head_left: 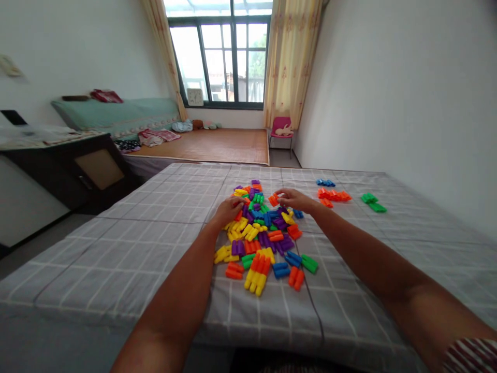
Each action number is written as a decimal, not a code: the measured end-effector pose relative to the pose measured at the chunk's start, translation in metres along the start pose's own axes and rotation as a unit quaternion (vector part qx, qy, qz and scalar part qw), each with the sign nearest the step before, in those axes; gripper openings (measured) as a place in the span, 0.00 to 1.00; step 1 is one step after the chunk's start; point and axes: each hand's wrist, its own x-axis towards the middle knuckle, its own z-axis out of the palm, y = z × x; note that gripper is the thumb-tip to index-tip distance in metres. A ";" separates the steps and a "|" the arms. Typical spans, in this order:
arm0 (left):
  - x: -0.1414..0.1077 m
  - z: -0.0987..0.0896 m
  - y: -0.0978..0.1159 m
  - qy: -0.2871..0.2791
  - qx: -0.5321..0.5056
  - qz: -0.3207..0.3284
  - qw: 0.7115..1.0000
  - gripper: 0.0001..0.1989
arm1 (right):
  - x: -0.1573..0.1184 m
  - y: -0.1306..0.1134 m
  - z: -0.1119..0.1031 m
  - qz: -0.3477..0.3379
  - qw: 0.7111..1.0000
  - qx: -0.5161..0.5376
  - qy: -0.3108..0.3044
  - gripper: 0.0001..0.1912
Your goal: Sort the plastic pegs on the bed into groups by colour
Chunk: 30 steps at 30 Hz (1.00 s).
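My right hand [292, 200] pinches an orange plastic building block [274, 200] just above the far right part of a colourful pile. My left hand [230, 211] rests at the pile's left side with its fingers curled in among the pieces; what they hold, if anything, is hidden. Around both hands lie purple, green, blue, yellow and orange blocks made of joined tubes, such as a yellow block [252, 232] and a purple block [238, 248]. At the near end, an orange-and-yellow joined piece [257, 274] lies on the cloth.
A grey checked cloth [128, 238] covers the table. Right of the pile lie an orange row [334, 195], blue blocks [325, 183] and green blocks [373, 202]. Beyond stand a mat-covered bed [221, 145] and a pink chair [281, 124]; a dark cabinet [97, 171] is at left.
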 end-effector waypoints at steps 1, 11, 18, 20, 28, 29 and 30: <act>0.000 0.001 -0.001 0.000 0.000 0.000 1.000 0.14 | -0.006 0.007 -0.007 0.039 0.999 0.033 0.004 0.14; 0.001 -0.001 -0.002 -0.011 -0.014 -0.014 1.000 0.16 | -0.052 0.057 -0.065 0.173 0.963 -0.201 0.056 0.11; 0.001 0.001 -0.006 -0.010 -0.036 -0.014 0.999 0.16 | -0.058 0.051 -0.058 0.048 0.960 -0.268 0.062 0.19; 0.000 0.000 -0.005 -0.011 -0.041 -0.015 0.999 0.17 | -0.059 0.048 -0.051 0.055 0.964 -0.255 0.050 0.19; 0.000 -0.007 0.003 -0.019 -0.031 -0.027 0.999 0.16 | -0.089 0.075 -0.122 0.057 0.951 -0.254 0.168 0.20; 0.000 -0.007 0.002 -0.020 -0.032 -0.030 0.999 0.16 | -0.096 0.083 -0.132 0.066 0.943 -0.274 0.175 0.20; 0.000 -0.007 0.001 -0.021 -0.035 -0.032 0.999 0.16 | -0.102 0.091 -0.139 0.074 0.937 -0.294 0.174 0.20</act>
